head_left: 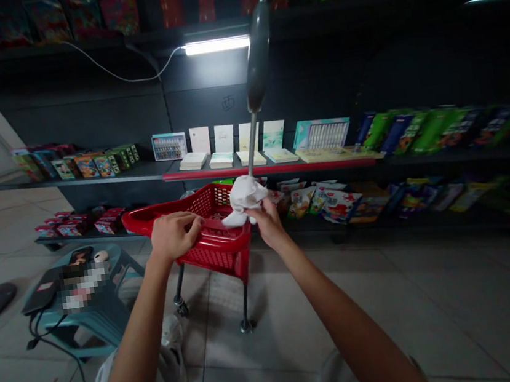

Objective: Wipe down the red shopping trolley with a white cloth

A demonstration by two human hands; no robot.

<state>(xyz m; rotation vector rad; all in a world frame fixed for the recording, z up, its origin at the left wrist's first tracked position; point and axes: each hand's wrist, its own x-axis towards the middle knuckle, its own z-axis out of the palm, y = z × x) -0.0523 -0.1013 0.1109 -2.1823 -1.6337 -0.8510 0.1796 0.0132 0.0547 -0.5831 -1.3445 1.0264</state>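
Observation:
My left hand (172, 235) rests over the rim of a small red plastic shopping cart (227, 234), its fingers closed on the edge and its thumb pointing right. At the cart's right side my right hand (265, 219) pinches a crumpled white cloth (247, 195). The cloth bunches above the cart's right rim; I cannot tell whether it touches the plastic. A thin metal pole with a grey grip (259, 54) slants down from the top, and its lower end disappears at the cloth. The cart stands on thin grey legs with casters.
A dark shelf unit (106, 117) spans the back, with upright cards and booklets (224, 139), small boxes and snack bags (340, 205). On the left a blue-green stool (107, 317) carries a phone, a black device and cables. A lit tube (217, 45) hangs under the upper shelf.

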